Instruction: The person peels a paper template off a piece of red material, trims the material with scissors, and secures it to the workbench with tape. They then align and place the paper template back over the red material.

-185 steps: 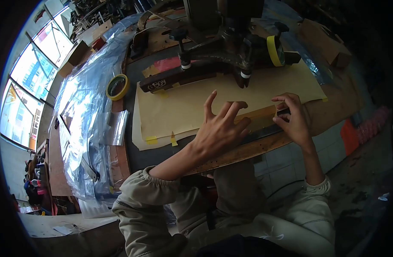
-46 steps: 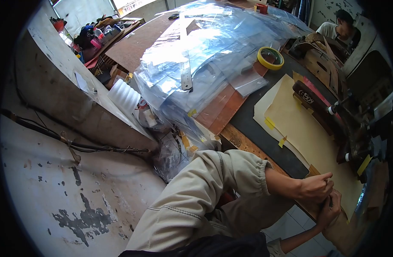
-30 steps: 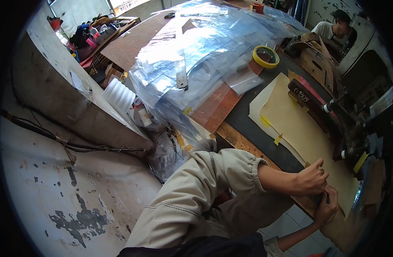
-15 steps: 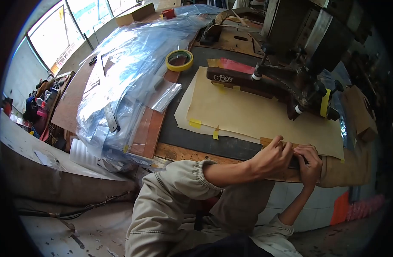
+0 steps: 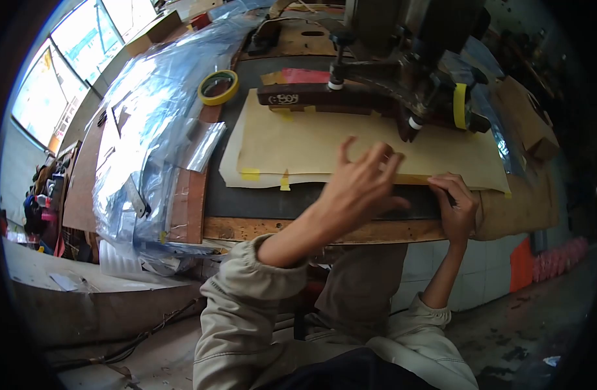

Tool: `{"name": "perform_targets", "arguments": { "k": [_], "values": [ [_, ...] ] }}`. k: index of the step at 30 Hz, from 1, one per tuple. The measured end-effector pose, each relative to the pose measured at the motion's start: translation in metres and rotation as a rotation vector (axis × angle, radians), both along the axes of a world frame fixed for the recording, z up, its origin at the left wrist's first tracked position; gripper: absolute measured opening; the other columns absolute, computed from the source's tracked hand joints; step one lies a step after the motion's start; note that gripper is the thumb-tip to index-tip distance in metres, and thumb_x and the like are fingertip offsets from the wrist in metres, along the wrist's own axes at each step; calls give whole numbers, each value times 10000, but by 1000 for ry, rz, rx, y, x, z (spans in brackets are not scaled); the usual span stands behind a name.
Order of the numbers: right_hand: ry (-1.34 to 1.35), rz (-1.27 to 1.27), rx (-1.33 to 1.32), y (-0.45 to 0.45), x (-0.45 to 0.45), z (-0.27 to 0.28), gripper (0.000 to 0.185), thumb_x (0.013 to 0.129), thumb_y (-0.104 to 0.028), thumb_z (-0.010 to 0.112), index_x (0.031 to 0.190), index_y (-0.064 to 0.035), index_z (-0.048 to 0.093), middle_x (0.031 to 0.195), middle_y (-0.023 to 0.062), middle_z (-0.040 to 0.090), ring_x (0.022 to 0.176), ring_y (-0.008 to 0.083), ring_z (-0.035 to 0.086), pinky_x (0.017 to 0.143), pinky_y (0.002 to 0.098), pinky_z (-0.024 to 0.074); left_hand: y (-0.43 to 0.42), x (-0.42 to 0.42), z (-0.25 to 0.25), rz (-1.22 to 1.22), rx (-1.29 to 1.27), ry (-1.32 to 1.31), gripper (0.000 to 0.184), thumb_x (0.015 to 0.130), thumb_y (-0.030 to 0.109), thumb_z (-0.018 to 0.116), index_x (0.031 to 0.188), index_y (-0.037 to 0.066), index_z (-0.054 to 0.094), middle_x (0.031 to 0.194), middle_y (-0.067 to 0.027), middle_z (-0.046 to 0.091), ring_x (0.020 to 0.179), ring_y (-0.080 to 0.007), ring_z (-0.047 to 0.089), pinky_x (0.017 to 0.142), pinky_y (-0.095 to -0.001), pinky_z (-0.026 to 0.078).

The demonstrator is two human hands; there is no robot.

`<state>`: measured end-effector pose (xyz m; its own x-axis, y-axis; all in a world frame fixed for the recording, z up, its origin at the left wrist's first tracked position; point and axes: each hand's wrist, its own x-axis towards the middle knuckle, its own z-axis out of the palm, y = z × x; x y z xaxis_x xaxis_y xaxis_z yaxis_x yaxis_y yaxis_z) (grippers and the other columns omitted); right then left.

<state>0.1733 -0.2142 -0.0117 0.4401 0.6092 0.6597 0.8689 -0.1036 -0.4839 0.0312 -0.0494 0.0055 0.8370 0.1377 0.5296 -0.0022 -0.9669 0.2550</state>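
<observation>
Holds the left hand (image 5: 370, 181) over the near part of the paper sheets (image 5: 311, 146), with fingers spread, a little bent and released. Brings the right hand (image 5: 459, 207) to the near edge of the same sheets, with fingers curled beside the right part of a narrow brown strip (image 5: 415, 179); cannot tell if grasping this strip or only touching. Has the paper sheets flat, one upon another, on a dark mat (image 5: 266, 203) over the tabletop (image 5: 298, 231), with yellow tape pieces (image 5: 250, 174) at their near left edge. Shows beyond them a dark bar (image 5: 311, 96) with white writing, under a metal machine (image 5: 412, 71). At left, can see a yellow tape roll (image 5: 210, 100) and, farther left, clear plastic sheets (image 5: 158, 117).
</observation>
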Motion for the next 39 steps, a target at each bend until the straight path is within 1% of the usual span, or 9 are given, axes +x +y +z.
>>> {"name": "perform_targets", "arguments": {
  "k": [3,7,12,16,22,25,30,34,39],
  "values": [
    [-27,8,27,0,2,-1,125,734,35,678,848,-13,662,805,92,629,766,199,621,670,300,472,12,-27,5,116,124,13,570,696,387,714,1177,144,528,1099,-14,515,1028,-160,544,1034,-517,218],
    [-41,-37,25,2,2,7,131,740,28,676,863,-19,664,798,88,626,758,203,619,662,301,471,27,-48,2,265,371,-21,375,687,210,725,1039,156,607,1050,9,543,1002,-134,538,1049,-527,207],
    [-93,-10,12,9,18,21,107,789,-15,645,893,-27,660,811,86,635,739,201,620,643,292,468,60,-44,4,208,369,-137,196,727,89,577,920,110,604,897,-9,553,867,-155,575,940,-414,374],
    [-100,11,6,13,28,38,100,810,-52,637,901,-15,657,809,90,644,710,190,626,623,286,466,63,-33,18,237,355,-206,146,742,73,565,884,97,585,841,-25,557,816,-202,585,703,-327,480],
    [-33,112,-96,22,60,55,117,803,-74,653,907,-24,674,829,76,670,736,159,634,681,262,478,72,-23,25,241,322,-216,114,749,67,565,855,98,590,837,-38,591,803,-220,607,673,-371,496],
    [38,156,-270,18,69,65,192,797,-82,664,966,5,644,838,51,651,810,108,610,733,263,466,78,-16,28,234,303,-237,74,773,78,571,840,103,593,819,-43,607,767,-250,619,630,-392,495],
    [-78,-5,-235,-13,48,70,180,806,-110,657,965,-29,635,836,76,663,787,190,641,727,285,482,78,-14,29,265,252,-228,47,814,126,580,854,111,601,847,-45,622,762,-290,631,616,-410,490],
    [-134,-332,-243,-64,47,34,163,814,-113,644,950,-27,613,875,90,653,804,249,639,722,308,483,79,-13,26,272,262,-257,92,741,74,601,828,103,593,809,-47,602,761,-252,626,607,-406,498],
    [-87,-375,-260,-73,27,-6,181,842,-94,597,1018,-51,614,969,139,637,861,319,609,763,362,470,81,-8,28,298,261,-235,100,744,87,601,841,113,601,817,-48,613,745,-276,638,602,-416,499]
  ]
}}
